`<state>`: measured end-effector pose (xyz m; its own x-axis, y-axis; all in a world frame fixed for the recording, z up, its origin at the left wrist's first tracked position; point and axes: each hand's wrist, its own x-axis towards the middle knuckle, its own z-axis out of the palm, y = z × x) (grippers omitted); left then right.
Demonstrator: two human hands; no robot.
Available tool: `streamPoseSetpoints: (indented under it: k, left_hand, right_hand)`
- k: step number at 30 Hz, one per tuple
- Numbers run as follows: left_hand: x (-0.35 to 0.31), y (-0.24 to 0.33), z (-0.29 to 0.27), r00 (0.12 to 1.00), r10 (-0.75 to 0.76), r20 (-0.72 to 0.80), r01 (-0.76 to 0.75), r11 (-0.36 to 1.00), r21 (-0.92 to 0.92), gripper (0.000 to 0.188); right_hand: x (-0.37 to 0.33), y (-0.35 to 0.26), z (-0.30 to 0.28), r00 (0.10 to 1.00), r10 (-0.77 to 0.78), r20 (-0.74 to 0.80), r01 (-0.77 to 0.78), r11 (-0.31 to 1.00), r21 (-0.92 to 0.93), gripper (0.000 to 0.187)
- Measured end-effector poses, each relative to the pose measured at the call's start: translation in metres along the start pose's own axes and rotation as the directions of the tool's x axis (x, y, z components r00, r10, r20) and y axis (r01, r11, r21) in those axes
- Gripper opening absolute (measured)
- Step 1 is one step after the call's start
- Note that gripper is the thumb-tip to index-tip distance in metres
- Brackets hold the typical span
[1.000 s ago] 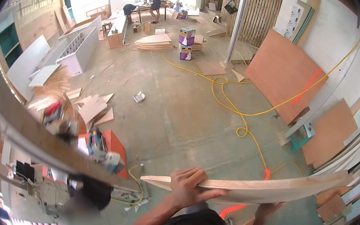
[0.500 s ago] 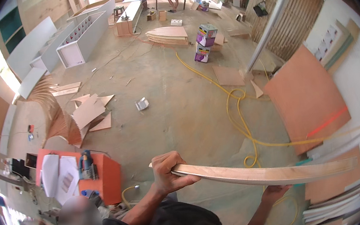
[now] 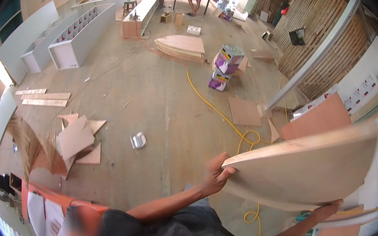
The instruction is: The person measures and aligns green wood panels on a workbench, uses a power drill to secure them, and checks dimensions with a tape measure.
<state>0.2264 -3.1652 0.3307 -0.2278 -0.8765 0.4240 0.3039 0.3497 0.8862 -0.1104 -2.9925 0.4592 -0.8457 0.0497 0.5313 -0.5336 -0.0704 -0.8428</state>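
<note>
A broad, thick plywood panel with a curved outline and a pale edge is tilted up in front of me on the right. My left hand is closed around its narrow left corner, thumb on the near face. Under the lower edge, toward the right end, my right hand supports the same panel; its fingers show only in part. The panel's far right end is smeared by motion.
Plywood offcuts and a stack of curved pieces lie at left, near an orange table. A yellow hose crosses the floor. Stacked boxes, a slanted metal post and a leaning board stand farther right. Two people work far off.
The panel has turned from edge-on to showing its broad face. My left hand has moved right with it; my right hand has gone right and lower. The view has shifted.
</note>
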Motion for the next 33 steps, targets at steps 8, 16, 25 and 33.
streamPoseSetpoints:
  k: [8,16,25,33]
  left_hand:
    - [0.229,-0.196,-0.099,0.920,-0.378,0.101,0.390,0.908,-0.153,0.046]
    - [0.457,-0.233,-0.225,0.870,-0.490,-0.059,0.476,0.864,-0.162,0.059]
    - [0.676,-0.261,-0.375,0.907,-0.363,-0.212,0.374,0.927,0.015,0.064]
    - [0.854,-0.279,-0.594,0.946,0.026,-0.322,0.204,0.726,0.657,0.073]
  right_hand:
    - [0.031,0.061,0.332,0.706,-0.588,0.395,0.708,0.599,-0.374,0.055]
    - [-0.005,0.067,0.721,0.468,-0.510,0.722,0.690,0.721,0.061,0.085]
    - [-0.088,0.107,1.091,0.320,-0.440,0.839,0.308,0.886,0.347,0.083]
    - [-0.173,0.016,1.372,0.381,-0.608,0.697,0.276,0.794,0.542,0.082]
